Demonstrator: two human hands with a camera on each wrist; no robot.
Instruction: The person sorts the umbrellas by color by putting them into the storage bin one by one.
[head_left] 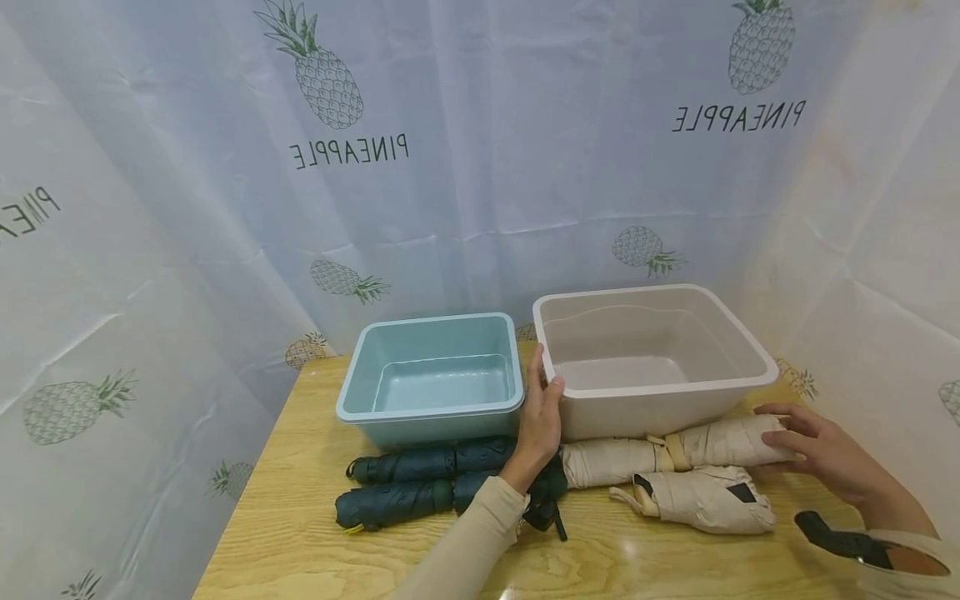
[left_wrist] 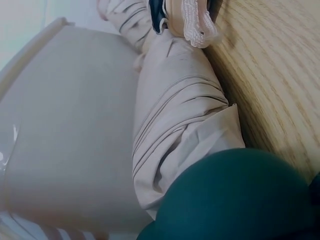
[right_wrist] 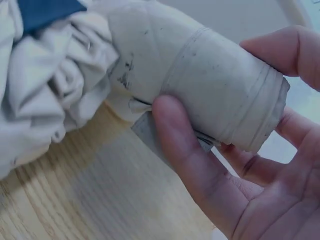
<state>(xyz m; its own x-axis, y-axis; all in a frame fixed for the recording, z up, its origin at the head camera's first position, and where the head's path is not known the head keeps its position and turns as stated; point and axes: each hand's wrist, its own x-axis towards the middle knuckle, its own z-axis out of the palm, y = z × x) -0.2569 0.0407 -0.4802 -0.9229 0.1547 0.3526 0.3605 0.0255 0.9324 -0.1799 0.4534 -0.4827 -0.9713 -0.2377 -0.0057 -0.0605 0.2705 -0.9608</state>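
Observation:
My left hand (head_left: 538, 421) rests against the near left corner of a beige plastic bin (head_left: 645, 408), fingers straight along its left wall and thumb near the rim. My right hand (head_left: 821, 450) holds the right end of a rolled beige folding umbrella (head_left: 735, 442), its thumb and fingers on either side of the cloth in the right wrist view. This umbrella lies along the bin's front wall, in line with another beige roll (head_left: 611, 462). A shorter beige umbrella (head_left: 708, 500), with a cord at its left end, lies in front of them.
Left of the beige bin stands a blue plastic bin (head_left: 442, 425). Several dark folded umbrellas (head_left: 393, 506) lie before it on the wooden table (head_left: 292, 500), partly hidden by my left arm. A white pineapple-print curtain (head_left: 480, 167) surrounds the table's back and sides.

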